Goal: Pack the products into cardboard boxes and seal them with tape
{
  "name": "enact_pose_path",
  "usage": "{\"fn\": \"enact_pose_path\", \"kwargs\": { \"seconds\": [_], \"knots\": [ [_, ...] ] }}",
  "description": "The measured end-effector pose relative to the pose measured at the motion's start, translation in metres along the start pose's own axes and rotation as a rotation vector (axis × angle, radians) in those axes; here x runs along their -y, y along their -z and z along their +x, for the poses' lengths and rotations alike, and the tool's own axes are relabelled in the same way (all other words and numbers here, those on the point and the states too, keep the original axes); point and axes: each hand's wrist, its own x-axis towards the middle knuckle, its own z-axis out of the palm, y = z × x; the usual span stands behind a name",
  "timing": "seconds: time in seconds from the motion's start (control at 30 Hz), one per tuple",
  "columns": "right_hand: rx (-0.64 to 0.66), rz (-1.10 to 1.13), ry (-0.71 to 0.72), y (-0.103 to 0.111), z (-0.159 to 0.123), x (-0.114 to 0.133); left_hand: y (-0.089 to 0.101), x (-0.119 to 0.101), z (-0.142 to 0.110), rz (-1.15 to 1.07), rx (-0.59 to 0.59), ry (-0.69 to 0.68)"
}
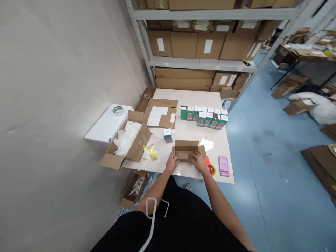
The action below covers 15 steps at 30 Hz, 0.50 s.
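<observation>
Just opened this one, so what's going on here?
A person stands at a white table with both hands on a small open cardboard box: the left hand at its near left corner, the right hand at its near right side. One green-and-white box stands alone behind and to the left; a group of similar boxes stands farther back, to the right. An orange tape dispenser lies beside the right hand.

head view | from above | faces forward and down | table (185, 97) near, shelving (210, 14) beyond
</observation>
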Motion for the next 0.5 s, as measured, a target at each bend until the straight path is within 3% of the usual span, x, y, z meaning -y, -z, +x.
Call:
{"fn": "enact_pose_path", "kwargs": {
  "seconds": [0.1, 0.2, 0.33, 0.5],
  "knots": [
    [-0.136, 0.075, 0.141, 0.006, 0.002, 0.007, 0.003, 0.005, -0.027, -0.004, -0.085, -0.031],
    [-0.149, 0.156, 0.292, 0.014, 0.009, 0.032, 0.015, 0.008, -0.057, -0.030, -0.163, -0.003],
    [-0.110, 0.198, 0.445, 0.015, 0.021, 0.090, 0.045, 0.011, -0.097, -0.068, -0.260, 0.058],
    [-0.097, 0.167, 0.619, -0.006, 0.024, 0.165, 0.081, 0.028, -0.141, -0.112, -0.303, 0.129]
  ]
}}
